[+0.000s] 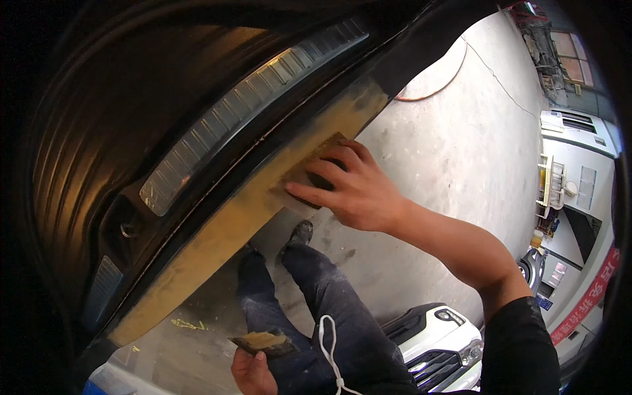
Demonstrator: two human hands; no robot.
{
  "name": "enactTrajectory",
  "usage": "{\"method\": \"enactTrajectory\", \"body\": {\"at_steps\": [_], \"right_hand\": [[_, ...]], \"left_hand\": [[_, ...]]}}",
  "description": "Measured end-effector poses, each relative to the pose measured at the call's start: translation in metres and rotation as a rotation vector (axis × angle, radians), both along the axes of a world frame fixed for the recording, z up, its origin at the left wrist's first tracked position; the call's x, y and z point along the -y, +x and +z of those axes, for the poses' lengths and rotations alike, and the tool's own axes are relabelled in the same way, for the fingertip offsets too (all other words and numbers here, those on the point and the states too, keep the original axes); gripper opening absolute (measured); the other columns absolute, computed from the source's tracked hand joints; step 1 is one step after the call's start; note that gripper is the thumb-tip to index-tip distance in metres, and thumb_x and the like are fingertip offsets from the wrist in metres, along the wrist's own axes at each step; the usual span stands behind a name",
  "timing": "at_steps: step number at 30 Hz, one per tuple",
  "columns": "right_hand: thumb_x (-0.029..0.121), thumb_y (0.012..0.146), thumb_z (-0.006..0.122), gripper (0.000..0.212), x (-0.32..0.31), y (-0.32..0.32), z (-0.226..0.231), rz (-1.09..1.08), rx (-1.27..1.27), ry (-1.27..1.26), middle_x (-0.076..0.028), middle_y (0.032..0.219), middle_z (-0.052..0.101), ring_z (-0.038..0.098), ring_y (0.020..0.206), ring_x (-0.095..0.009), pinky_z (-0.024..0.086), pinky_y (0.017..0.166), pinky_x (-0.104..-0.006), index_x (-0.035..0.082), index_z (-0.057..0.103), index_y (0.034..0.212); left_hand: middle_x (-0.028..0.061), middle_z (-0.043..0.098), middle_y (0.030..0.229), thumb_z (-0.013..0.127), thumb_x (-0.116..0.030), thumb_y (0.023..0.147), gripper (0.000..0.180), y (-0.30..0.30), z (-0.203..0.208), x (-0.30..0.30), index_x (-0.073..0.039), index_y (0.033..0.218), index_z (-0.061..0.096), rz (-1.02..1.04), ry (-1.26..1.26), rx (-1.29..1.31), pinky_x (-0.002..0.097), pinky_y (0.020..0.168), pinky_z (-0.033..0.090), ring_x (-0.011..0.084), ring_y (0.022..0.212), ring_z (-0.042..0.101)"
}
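Note:
My right hand [355, 187] is closed on a thin flat putty spreader [324, 148], fingers spread along it, and lays it against the edge of a vehicle panel [197, 266]. Yellow body filler coats this long, curved panel. My left hand [253, 374], low in the view, pinches a second flat spreader [268, 341] between thumb and fingers. A lump of yellow filler lies on its upper face. It is held in front of my thigh, apart from the panel.
Above the panel lies the dark trunk interior with a ribbed metal sill plate [224, 118]. Behind my right arm stands a white car [441, 349]. A red hose [428, 95] curves across the concrete floor. White cabinets [579, 158] line the right side.

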State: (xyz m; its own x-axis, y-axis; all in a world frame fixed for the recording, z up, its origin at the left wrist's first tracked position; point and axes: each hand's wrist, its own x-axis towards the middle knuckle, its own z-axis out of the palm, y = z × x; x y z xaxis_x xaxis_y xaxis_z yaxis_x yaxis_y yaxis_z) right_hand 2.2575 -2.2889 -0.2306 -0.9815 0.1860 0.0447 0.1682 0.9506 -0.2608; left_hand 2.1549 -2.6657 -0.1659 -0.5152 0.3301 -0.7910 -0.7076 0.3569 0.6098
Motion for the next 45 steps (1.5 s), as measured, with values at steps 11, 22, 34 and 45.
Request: {"method": "enactTrajectory", "body": {"at_steps": [11, 22, 34, 45], "right_hand": [[0.004, 0.068, 0.069, 0.075, -0.008, -0.026, -0.020, 0.031, -0.020, -0.051, -0.005, 0.125, 0.051, 0.044, 0.121, -0.030, 0.034, 0.103, -0.0550, 0.029, 0.056, 0.137], [0.022, 0.070, 0.070, 0.065, 0.039, 0.007, -0.026, 0.080, 0.066, -0.076, -0.003, 0.119, 0.054, 0.045, 0.119, -0.031, 0.033, 0.103, -0.0586, 0.026, 0.058, 0.134], [0.000, 0.069, 0.069, 0.070, -0.028, 0.056, -0.001, -0.066, -0.037, -0.078, -0.006, 0.121, 0.055, 0.049, 0.117, -0.030, 0.042, 0.101, -0.0490, 0.025, 0.057, 0.133], [0.007, 0.072, 0.070, 0.066, -0.064, 0.000, -0.013, 0.075, 0.020, -0.034, -0.005, 0.128, 0.050, 0.041, 0.124, -0.030, 0.034, 0.107, -0.0536, 0.032, 0.059, 0.132]], "left_hand": [[0.0168, 0.061, 0.124, 0.062, -0.007, 0.088, 0.047, 0.003, 0.001, -0.008, 0.007, 0.132, 0.051, -0.047, 0.018, -0.045, 0.0413, 0.104, 0.044, 0.0271, 0.116, 0.057], [0.0159, 0.061, 0.127, 0.068, -0.006, 0.087, 0.050, 0.016, 0.009, -0.021, 0.006, 0.133, 0.052, -0.002, 0.032, -0.007, 0.0424, 0.104, 0.045, 0.0270, 0.116, 0.058], [0.0143, 0.062, 0.123, 0.066, 0.000, 0.085, 0.045, 0.040, 0.005, -0.033, 0.005, 0.128, 0.056, 0.092, -0.030, -0.012, 0.0416, 0.103, 0.045, 0.0273, 0.116, 0.058], [0.0156, 0.059, 0.127, 0.063, -0.006, 0.087, 0.049, 0.049, -0.005, -0.068, 0.005, 0.132, 0.050, 0.010, 0.023, -0.014, 0.0429, 0.106, 0.041, 0.0280, 0.118, 0.055]]}}
